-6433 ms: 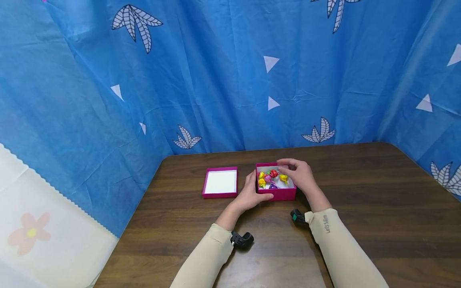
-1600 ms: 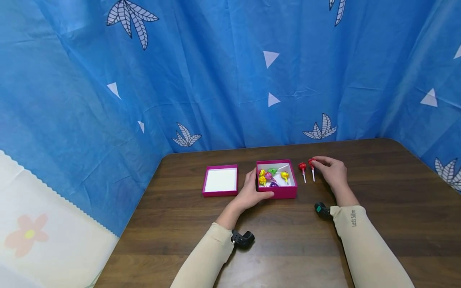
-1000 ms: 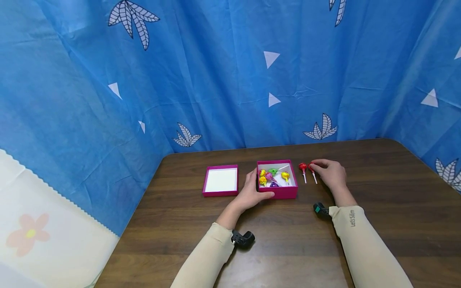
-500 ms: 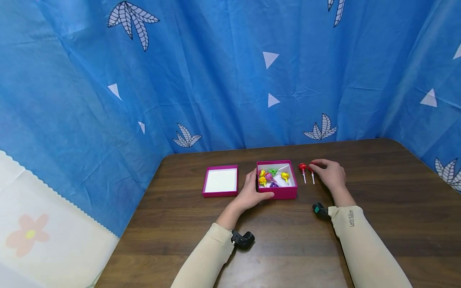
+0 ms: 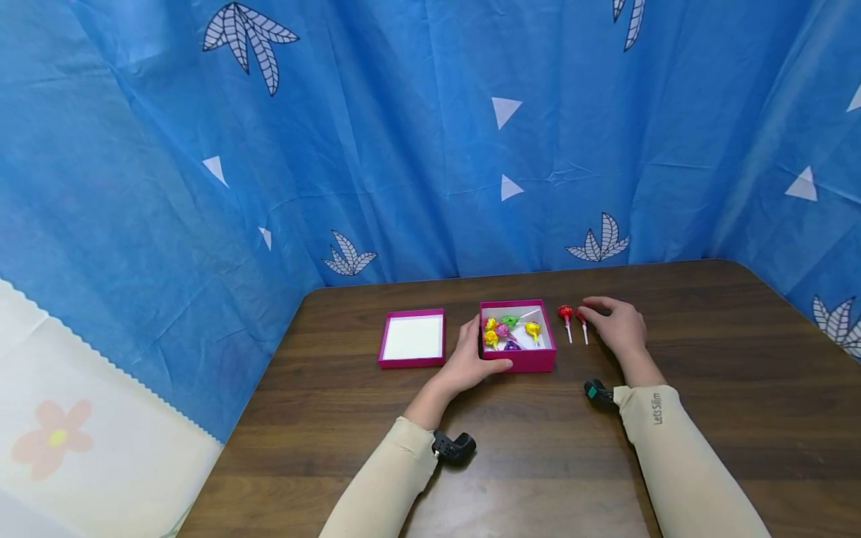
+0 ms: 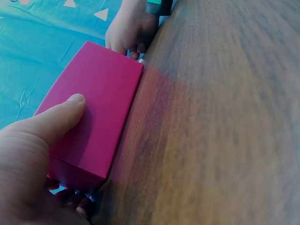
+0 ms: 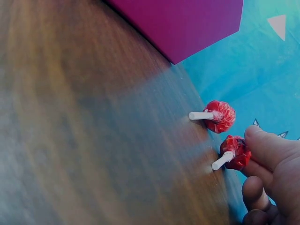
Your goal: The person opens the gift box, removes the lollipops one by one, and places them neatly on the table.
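Note:
My left hand [image 5: 464,364] grips the front left corner of an uncovered magenta box [image 5: 525,362], its thumb along the front wall. Inside the box lie several wrapped lollipops: yellow ones [image 5: 533,329], a green one [image 5: 510,321], a pink one [image 5: 501,329] and a purple one [image 5: 512,345]. Right of the box, two red lollipops lie side by side on the table, sticks toward me. The nearer one to the box [image 7: 221,116] is untouched. My right hand [image 5: 619,326] pinches the head of the other red lollipop [image 7: 236,152] between thumb and finger.
The magenta box lid [image 5: 413,338], white inside up, lies left of the box on the brown wooden table [image 5: 323,418]. A blue curtain [image 5: 430,149] hangs behind the table's far edge. Each wrist wears a black device [image 5: 454,448].
Earlier my right hand was in the box, where red showed; two red lollipops now lie right of it. Lately the pinched one's stick has shifted slightly. My left hand stays on the box.

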Demonstrator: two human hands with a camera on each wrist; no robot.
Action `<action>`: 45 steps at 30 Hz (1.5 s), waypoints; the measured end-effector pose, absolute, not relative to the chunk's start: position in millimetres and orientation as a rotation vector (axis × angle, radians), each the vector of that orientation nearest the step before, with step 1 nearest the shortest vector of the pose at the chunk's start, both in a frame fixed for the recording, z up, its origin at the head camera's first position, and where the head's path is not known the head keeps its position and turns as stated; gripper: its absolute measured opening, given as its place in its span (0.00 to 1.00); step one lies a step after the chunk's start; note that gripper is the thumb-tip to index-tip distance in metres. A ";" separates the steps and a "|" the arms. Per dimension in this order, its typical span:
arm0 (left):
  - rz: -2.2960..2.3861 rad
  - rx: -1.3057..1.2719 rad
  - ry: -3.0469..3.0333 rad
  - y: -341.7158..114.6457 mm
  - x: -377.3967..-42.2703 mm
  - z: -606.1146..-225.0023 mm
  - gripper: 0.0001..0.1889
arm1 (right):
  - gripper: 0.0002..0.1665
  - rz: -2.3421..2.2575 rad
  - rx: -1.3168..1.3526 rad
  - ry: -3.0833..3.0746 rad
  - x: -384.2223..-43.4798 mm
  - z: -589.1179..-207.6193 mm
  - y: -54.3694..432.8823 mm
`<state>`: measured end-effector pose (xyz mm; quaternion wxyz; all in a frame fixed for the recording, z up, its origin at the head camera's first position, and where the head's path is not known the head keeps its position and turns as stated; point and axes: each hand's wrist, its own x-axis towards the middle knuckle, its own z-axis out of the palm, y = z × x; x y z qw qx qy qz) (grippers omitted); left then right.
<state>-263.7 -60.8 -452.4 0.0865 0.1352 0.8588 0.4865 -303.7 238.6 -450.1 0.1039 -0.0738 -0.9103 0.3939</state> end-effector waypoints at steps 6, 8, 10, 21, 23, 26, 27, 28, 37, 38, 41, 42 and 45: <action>1.451 0.406 2.560 -60.7 -264.4 -452.6 0.56 | 0.28 1.214 -0.221 -2.636 -302.8 -447.7 237.4; 1.451 0.409 2.561 -60.8 -264.6 -452.8 0.57 | 0.28 1.220 -0.226 -2.617 -303.0 -446.2 236.9; 1.448 0.412 2.563 -60.8 -264.7 -453.0 0.57 | 0.28 1.222 -0.234 -2.601 -302.3 -444.0 235.7; 1.441 0.426 2.578 -59.8 -263.8 -452.4 0.57 | 0.28 1.315 -0.233 -2.510 -299.7 -427.1 228.0; 1.441 0.429 2.578 -59.8 -263.4 -452.2 0.57 | 0.28 1.323 -0.224 -2.492 -298.6 -422.2 225.1; 1.436 0.421 2.579 -60.0 -263.3 -452.2 0.57 | 0.28 1.344 -0.204 -2.455 -296.8 -414.3 220.1; 1.434 0.418 2.579 -60.2 -263.4 -452.3 0.57 | 0.28 1.348 -0.193 -2.444 -296.5 -411.7 218.5; 1.435 0.415 2.578 -60.4 -263.5 -452.3 0.57 | 0.28 1.356 -0.181 -2.430 -295.7 -408.5 216.8; 1.440 0.405 2.578 -60.8 -263.7 -453.0 0.57 | 0.28 1.381 -0.037 -2.370 -287.0 -388.8 197.1; 1.438 0.406 2.579 -60.7 -263.5 -453.0 0.57 | 0.27 1.376 -0.015 -2.371 -286.2 -387.5 194.8; 1.439 0.409 2.581 -60.7 -263.3 -453.2 0.57 | 0.26 1.357 0.038 -2.376 -283.9 -383.5 188.5; 1.439 0.408 2.580 -60.7 -263.2 -453.3 0.57 | 0.26 1.352 0.050 -2.377 -283.2 -382.3 186.8; 1.444 0.405 2.575 -60.8 -262.9 -452.9 0.57 | 0.25 1.333 0.080 -2.369 -281.4 -378.9 182.1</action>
